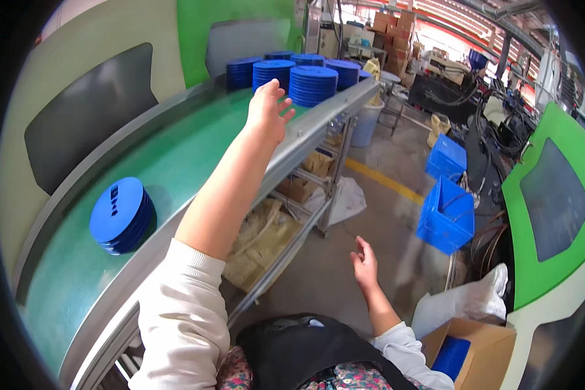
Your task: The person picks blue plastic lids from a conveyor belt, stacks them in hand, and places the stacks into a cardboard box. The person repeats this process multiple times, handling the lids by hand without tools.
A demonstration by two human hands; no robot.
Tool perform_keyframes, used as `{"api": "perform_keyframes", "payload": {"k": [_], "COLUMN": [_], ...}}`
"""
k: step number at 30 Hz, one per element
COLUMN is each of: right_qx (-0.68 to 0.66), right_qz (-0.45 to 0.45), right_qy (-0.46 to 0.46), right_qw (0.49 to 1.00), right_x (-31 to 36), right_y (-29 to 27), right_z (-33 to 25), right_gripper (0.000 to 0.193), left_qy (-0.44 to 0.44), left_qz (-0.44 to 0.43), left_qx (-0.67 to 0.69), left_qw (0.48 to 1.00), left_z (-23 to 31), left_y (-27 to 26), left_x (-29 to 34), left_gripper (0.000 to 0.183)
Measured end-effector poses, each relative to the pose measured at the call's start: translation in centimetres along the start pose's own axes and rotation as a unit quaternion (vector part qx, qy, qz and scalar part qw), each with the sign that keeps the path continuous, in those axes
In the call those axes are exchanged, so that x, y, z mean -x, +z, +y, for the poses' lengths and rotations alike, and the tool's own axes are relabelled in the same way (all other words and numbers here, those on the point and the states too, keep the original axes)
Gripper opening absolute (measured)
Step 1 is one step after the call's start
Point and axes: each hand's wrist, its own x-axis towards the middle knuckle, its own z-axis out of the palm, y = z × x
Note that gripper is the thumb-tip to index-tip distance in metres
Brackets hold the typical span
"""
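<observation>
My left arm stretches over the conveyor's green belt (195, 151), and my left hand (270, 112) is open, fingers apart, holding nothing. Just beyond it stand several stacks of round blue plastic discs at the belt's far end; the nearest stack (312, 86) is beside my fingertips, and I cannot tell whether they touch it. Another stack of blue discs (118, 213), with small dark cutouts in its top disc, sits by itself on the near left of the belt. My right hand (365, 263) hangs empty over the floor, thumb and fingers apart.
A metal rail (312, 133) edges the belt, with shelves holding sacks below. Blue crates (446, 218) stand on the floor to the right. At the lower right, a cardboard box (491, 351) holds blue discs next to a white sack (461, 302). A green machine panel (552, 201) rises there.
</observation>
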Motion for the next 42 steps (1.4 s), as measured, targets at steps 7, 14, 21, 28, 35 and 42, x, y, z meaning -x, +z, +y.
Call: {"api": "perform_keyframes", "payload": {"k": [7,14,21,28,35,42], "right_qx": [-0.032,-0.2,-0.146,-0.097,-0.356,-0.631], "right_qz": [-0.193,-0.053,-0.174,-0.421,-0.261,-0.079], "right_qy": [-0.032,-0.198,0.065,0.156,0.05,-0.142], "right_qw": [0.98,0.958,0.972,0.888,0.896,0.758], "right_x": [-16.6,-41.8,-62.1,-65.1,-60.8,-48.5], "right_y": [2.4,3.7,5.9,7.2,7.4,1.6], "right_z": [-2.4,-10.6,-15.9,-18.0,-18.7,-22.6], "right_gripper": [0.062,0.048,0.075,0.096,0.081,0.063], "left_qy": [0.05,-0.029,-0.164,-0.203,-0.038,0.344], "left_qz": [0.009,0.016,0.049,0.019,0.085,-0.107], "left_qx": [-0.147,-0.256,-0.28,-0.194,-0.059,-0.298], "left_qw": [0.988,0.966,0.945,0.959,0.994,0.884], "left_z": [2.9,-0.4,-7.2,-10.5,-9.1,-4.9], "left_y": [0.0,-1.6,0.8,2.3,7.5,15.2], "left_x": [-13.0,-23.7,-31.9,-32.9,-29.1,-21.6], "left_gripper": [0.057,0.062,0.084,0.087,0.07,0.049]}}
